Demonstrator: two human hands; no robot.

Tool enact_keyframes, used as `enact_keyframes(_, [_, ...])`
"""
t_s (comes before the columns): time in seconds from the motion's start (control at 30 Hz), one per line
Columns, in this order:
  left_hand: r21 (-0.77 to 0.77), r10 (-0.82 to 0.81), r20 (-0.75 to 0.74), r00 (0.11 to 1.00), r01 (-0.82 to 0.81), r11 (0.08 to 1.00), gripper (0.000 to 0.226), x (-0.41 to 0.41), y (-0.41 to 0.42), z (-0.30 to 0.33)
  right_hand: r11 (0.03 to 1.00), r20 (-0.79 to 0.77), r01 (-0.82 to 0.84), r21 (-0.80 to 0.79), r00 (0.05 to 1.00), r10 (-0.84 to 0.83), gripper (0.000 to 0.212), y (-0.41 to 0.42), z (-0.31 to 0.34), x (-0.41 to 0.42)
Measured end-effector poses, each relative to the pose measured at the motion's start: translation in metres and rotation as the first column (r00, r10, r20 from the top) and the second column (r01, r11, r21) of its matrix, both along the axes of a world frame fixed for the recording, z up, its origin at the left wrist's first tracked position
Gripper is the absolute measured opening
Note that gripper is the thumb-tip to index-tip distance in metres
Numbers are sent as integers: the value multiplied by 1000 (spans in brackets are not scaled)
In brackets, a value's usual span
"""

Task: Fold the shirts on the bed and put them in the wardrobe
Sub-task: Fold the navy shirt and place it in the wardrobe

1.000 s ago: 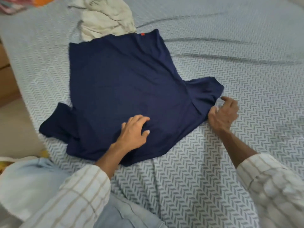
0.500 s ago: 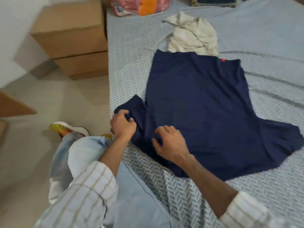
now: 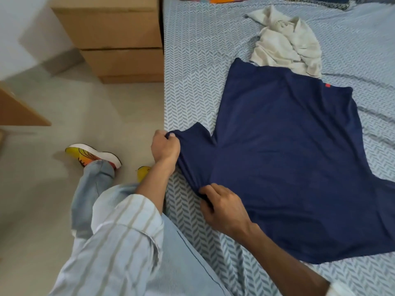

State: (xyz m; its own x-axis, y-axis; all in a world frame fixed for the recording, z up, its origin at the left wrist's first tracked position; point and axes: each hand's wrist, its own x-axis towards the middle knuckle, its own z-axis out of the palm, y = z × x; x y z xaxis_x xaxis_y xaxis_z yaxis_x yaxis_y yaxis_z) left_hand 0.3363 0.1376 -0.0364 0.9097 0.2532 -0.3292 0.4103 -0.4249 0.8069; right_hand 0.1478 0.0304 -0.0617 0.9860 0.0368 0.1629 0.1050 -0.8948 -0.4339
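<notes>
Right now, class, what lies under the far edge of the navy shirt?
The navy shirt overlaps the near edge of a crumpled cream garment on the patterned bedsheet. How far it extends underneath is hidden.

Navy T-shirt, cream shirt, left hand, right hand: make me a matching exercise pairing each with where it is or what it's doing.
Column one:
1. navy T-shirt
2. cream shirt
3. left hand
4. right hand

Column two:
A. pinches the sleeve end at the bed's edge
B. crumpled beyond the hem
C. spread flat on the bedsheet
D. grips bunched fabric near the shoulder

Pairs: 1-C, 2-B, 3-A, 4-D
</notes>
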Motion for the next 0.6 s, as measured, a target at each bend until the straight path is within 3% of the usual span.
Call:
enact_keyframes(0.17, [-81, 34, -59, 998, -39, 996, 21, -3, 9, 0, 989, -105, 42, -140, 993, -57, 33, 10, -5, 2])
enact_keyframes(0.3, [-117, 8, -109, 994, -21, 993, 36, -7, 18, -1, 998, -149, -60, 11, 987, 61, 26, 18, -9, -2])
enact_keyframes(0.43, [-148, 23, -83, 996, -35, 988, 41, -8, 22, -1, 991, -145, -121, 59, 981, 128, 30, 14, -9, -2])
enact_keyframes(0.53, [95, -142, 24, 990, 139, 986, 38, -12, 17, -3, 982, -151, -130, 135, 977, 150, 30, 7, 0, 7])
enact_keyframes(0.6, [335, -302, 107, 947, 252, 908, 42, -14, 10, -5, 983, -98, -52, 175, 993, 70, 25, -5, 5, 22])
